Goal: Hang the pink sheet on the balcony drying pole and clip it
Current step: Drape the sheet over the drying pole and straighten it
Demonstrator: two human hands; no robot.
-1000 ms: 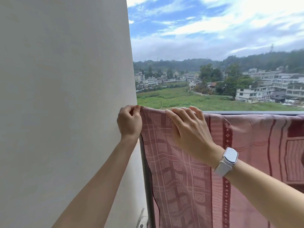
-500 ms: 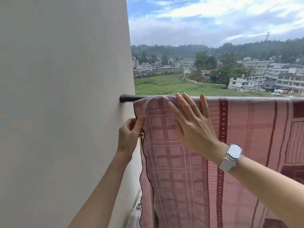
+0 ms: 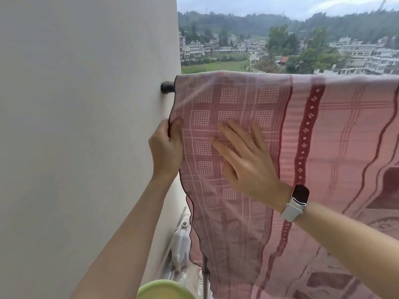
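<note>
The thin, woven pink sheet (image 3: pixel 269 130), checked and striped, drapes over the black drying pole (image 3: pixel 168 87) by the smooth white wall (image 3: pixel 82 126). My left hand (image 3: pixel 166 152) pinches its dark scalloped edge; my right hand (image 3: pixel 246 162) lies flat, fingers spread, against the cloth.

wall (image 3: pixel 86 126) hard left of sheet (image 3: pixel 237 100), pole (image 3: pixel 167 87) end exposed
</note>
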